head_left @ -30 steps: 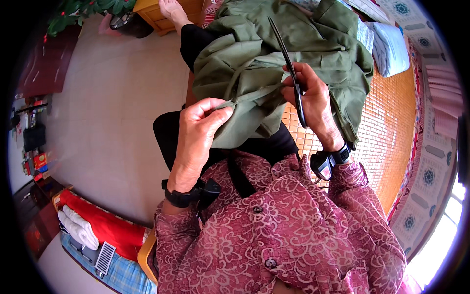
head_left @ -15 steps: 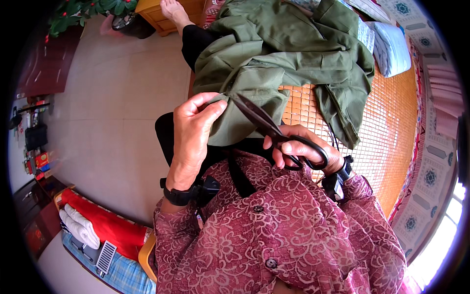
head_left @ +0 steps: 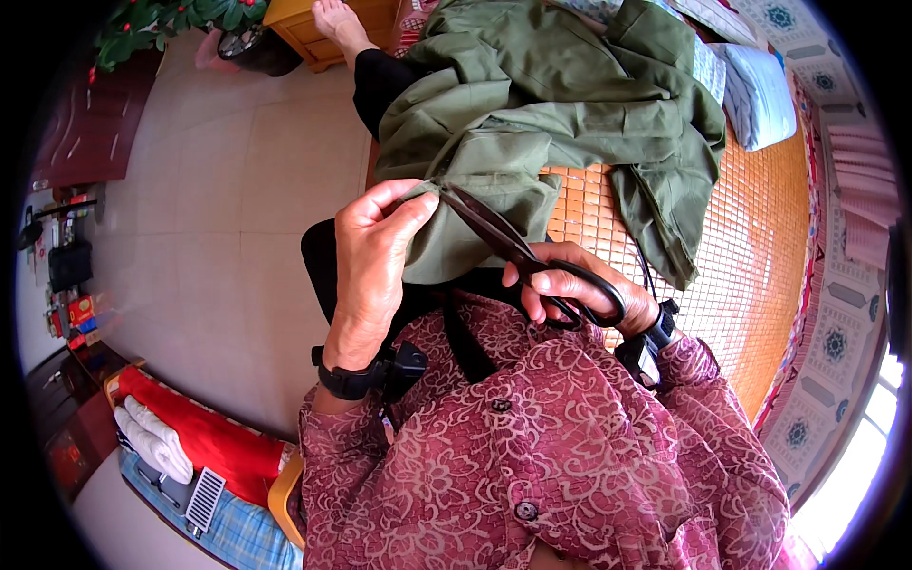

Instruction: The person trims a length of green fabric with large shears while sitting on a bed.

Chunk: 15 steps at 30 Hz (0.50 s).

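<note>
An olive-green garment (head_left: 560, 104) lies spread over my lap and the mat. Between thumb and forefinger, my left hand (head_left: 372, 255) pinches an edge of it. My right hand (head_left: 594, 285) grips black scissors (head_left: 499, 228) by the handles. Their tips point up and left, right beside my left fingertips at the pinched edge. The blades look slightly parted near the tips. Whether they touch a thread or the cloth is too small to tell.
A tan tile mat (head_left: 750, 218) covers the bed under the garment. Folded light-blue bedding (head_left: 758, 95) sits at the far right. A potted plant (head_left: 256, 49) and wooden cabinet (head_left: 309, 28) stand far left. At lower left is a seat with a red cloth (head_left: 214, 432).
The scissors in my right hand have moved a little left, bringing their tips closer to my left fingertips. Their blades have drawn nearer together. My left hand keeps its pinch.
</note>
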Motion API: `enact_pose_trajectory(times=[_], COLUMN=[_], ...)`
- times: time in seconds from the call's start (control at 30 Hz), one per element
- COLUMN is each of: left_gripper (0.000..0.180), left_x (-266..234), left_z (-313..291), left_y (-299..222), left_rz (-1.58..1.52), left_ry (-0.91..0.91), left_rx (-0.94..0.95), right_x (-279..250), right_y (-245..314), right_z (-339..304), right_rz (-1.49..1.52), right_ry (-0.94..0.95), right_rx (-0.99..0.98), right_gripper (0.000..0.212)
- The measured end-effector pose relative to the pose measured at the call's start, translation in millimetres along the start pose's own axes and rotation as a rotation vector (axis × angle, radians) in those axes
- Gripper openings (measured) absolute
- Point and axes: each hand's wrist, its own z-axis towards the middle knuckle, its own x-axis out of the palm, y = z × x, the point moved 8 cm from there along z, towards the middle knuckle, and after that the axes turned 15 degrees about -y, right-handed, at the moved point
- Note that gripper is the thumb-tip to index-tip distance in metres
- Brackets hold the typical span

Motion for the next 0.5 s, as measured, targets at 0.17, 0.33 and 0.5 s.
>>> enact_pose_trajectory(times=[0.17, 0.33, 0.5], left_gripper=[0.021, 0.021, 0.015], left_x=[0, 0, 1], left_z=[-1, 0, 0], left_y=[-1, -2, -3], left_rz=[0.000, 0.049, 0.169], left_ry=[-0.010, 0.016, 0.006], left_rx=[0.011, 0.012, 0.002], right_x=[1, 3, -6], right_y=[0, 0, 0], right_z=[3, 7, 15], right_rz=[-0.028, -0.030, -0.294], right_ry=[-0.003, -0.016, -0.155], right_rx=[-0.011, -0.008, -0.213], right_gripper=[0.052, 0.046, 0.040])
